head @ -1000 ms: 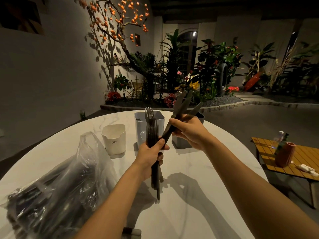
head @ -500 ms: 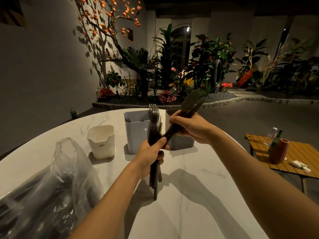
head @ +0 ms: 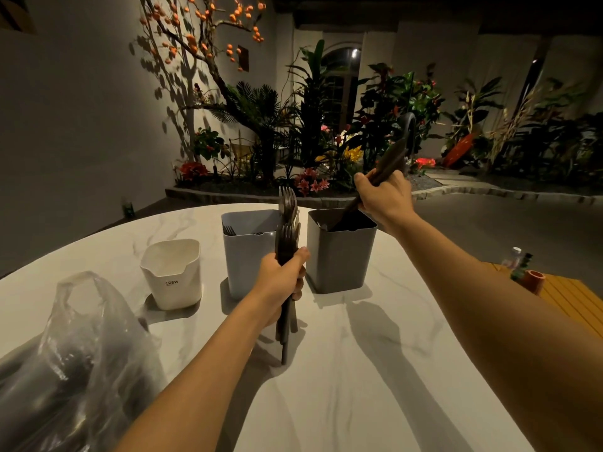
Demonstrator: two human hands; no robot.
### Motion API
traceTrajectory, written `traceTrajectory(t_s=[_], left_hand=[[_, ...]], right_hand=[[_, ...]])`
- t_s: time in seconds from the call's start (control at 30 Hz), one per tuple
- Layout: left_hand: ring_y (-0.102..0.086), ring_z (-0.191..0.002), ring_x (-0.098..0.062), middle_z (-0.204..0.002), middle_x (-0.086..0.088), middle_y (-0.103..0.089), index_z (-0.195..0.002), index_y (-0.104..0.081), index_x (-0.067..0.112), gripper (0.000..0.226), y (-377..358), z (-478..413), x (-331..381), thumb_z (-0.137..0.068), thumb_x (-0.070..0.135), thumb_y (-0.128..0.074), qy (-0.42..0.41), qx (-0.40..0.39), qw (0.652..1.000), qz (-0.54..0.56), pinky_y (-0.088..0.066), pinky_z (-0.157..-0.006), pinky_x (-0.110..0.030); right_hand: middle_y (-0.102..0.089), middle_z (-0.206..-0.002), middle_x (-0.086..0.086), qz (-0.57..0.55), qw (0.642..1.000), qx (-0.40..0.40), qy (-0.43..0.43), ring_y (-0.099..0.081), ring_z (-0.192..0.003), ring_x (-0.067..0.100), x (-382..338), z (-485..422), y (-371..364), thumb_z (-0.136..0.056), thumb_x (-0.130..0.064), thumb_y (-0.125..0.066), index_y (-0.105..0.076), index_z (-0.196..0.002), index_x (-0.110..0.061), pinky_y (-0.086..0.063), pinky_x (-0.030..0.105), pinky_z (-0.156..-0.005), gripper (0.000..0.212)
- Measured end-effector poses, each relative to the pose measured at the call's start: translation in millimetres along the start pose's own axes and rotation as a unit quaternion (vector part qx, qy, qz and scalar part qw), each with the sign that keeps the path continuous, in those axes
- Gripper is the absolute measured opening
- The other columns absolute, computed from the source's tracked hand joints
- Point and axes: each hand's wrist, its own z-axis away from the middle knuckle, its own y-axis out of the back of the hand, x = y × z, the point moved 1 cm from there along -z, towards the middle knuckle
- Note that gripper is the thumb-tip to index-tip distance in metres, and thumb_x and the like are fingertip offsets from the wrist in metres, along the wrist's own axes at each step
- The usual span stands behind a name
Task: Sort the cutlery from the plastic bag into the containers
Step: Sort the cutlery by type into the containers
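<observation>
A person's right hand (head: 385, 197) grips a bunch of dark cutlery (head: 391, 158) over the dark grey container (head: 339, 259). The long axis is tilted: the lower ends dip into the container's open mouth, and the upper ends point up and away to the right. Blur hides what kind of pieces they are.

Just left of that container, on its near side, the left hand (head: 280, 282) is clenched round a bundle of forks (head: 287, 223). They are held almost upright, with tines pointing up past the container's rim and handles pointing down at the tabletop (head: 375, 370). Whether they touch it cannot be told.

A light grey container (head: 248, 262) stands just left of the dark one, a narrow gap between them, with fork tines showing at its rim. A white container (head: 173, 275) sits farther left. The plastic bag (head: 81, 353) lies well to the left and nearer the camera, with dark shapes inside it.

The dark grey container stands near the tabletop's curved far edge. On its near side, white marble stretches between the two forearms. To its right, past the tabletop's edge, is a lower wooden side table (head: 574, 298).
</observation>
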Motion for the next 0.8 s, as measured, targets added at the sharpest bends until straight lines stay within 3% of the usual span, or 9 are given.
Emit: traceTrajectory(t_s=[0.13,0.3,0.43,0.53,0.67,0.8], left_hand=[[-0.044,-0.047,-0.008,-0.057,0.002,-0.049,-0.111,-0.06,0.0,0.03,1,-5,0,-0.101,0.028,-0.063,-0.019,0.01,1.0,-0.006,-0.043,-0.048,-0.022],[-0.045,-0.049,-0.01,-0.061,-0.001,-0.051,-0.101,-0.06,0.007,0.022,6,-9,2,-0.1,0.029,-0.065,-0.036,0.027,0.999,-0.011,-0.045,-0.05,-0.024],[-0.045,-0.048,-0.009,-0.058,0.001,-0.05,-0.1,-0.061,0.009,0.02,7,-8,4,-0.1,0.028,-0.065,-0.042,0.029,0.999,-0.012,-0.045,-0.05,-0.023],[-0.045,-0.048,-0.009,-0.058,0.001,-0.05,-0.1,-0.061,0.008,0.02,7,-6,5,-0.1,0.028,-0.066,-0.047,0.028,0.998,-0.012,-0.045,-0.05,-0.023],[-0.045,-0.048,-0.008,-0.057,0.002,-0.051,-0.099,-0.062,0.008,0.02,7,3,9,-0.1,0.028,-0.066,-0.052,0.033,0.998,-0.008,-0.047,-0.051,-0.023],[-0.043,-0.046,-0.008,-0.055,0.003,-0.049,-0.095,-0.062,0.008,0.021,7,14,19,-0.099,0.029,-0.067,-0.044,0.033,0.998,0.001,-0.046,-0.051,-0.023]], right_hand=[[-0.065,-0.078,0.006,0.035,0.997,-0.055,-0.033,-0.073,-0.076,0.03,9,-2,-13,-0.094,-0.031,-0.069,-0.055,-0.078,-0.016,-0.062,0.051,-0.077,0.026],[-0.066,-0.094,0.008,0.169,0.977,-0.127,-0.031,-0.067,-0.087,0.025,24,0,-29,-0.091,-0.046,-0.07,-0.06,-0.096,-0.015,-0.06,0.046,-0.082,0.033],[-0.066,-0.076,0.001,0.248,0.95,-0.188,-0.007,-0.065,-0.076,0.02,24,2,-36,-0.084,-0.064,-0.069,-0.069,-0.085,-0.022,-0.059,0.04,-0.071,0.042],[-0.071,-0.078,-0.001,0.193,0.964,-0.179,-0.025,-0.067,-0.078,0.018,23,0,-33,-0.076,-0.066,-0.074,-0.072,-0.081,-0.021,-0.057,0.037,-0.07,0.045],[-0.07,-0.087,0.003,0.122,0.981,-0.147,-0.038,-0.069,-0.086,0.02,20,3,-29,-0.07,-0.068,-0.079,-0.067,-0.093,-0.014,-0.059,0.041,-0.081,0.059],[-0.06,-0.114,0.003,0.108,0.986,-0.115,-0.053,-0.059,-0.108,0.027,9,12,-21,-0.048,-0.094,-0.067,-0.054,-0.116,-0.022,-0.053,0.049,-0.095,0.099]])
